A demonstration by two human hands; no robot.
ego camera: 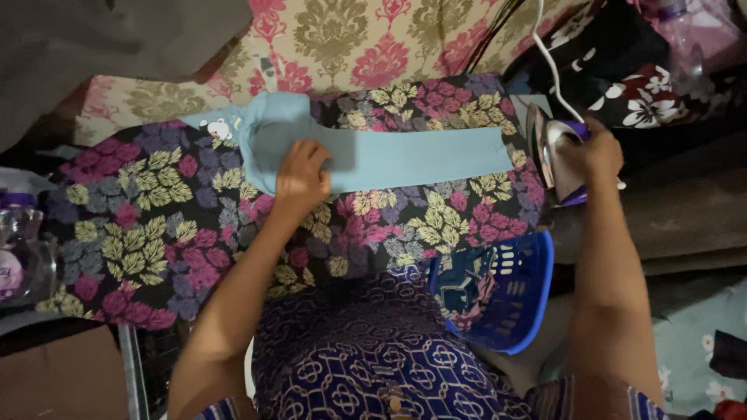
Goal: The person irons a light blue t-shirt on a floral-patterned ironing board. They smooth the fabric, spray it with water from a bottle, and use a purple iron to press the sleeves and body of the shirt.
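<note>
A light blue garment [389, 152] lies flat along a floral-covered ironing board [148, 233], its long part stretching right. My left hand [302, 177] presses on the garment near its left, wider end, fingers curled. My right hand [595, 152] grips the handle of a purple and silver iron [554, 159] standing on its heel at the board's right end, just past the garment's edge. A white cord [548, 58] runs up from the iron.
A blue plastic basket [513, 288] with cloth inside sits below the board's right end. Patterned cream and pink fabric [342, 39] hangs behind. Clear bottles [19, 249] stand at the left. Dark floral cloth [638, 85] is piled at the upper right.
</note>
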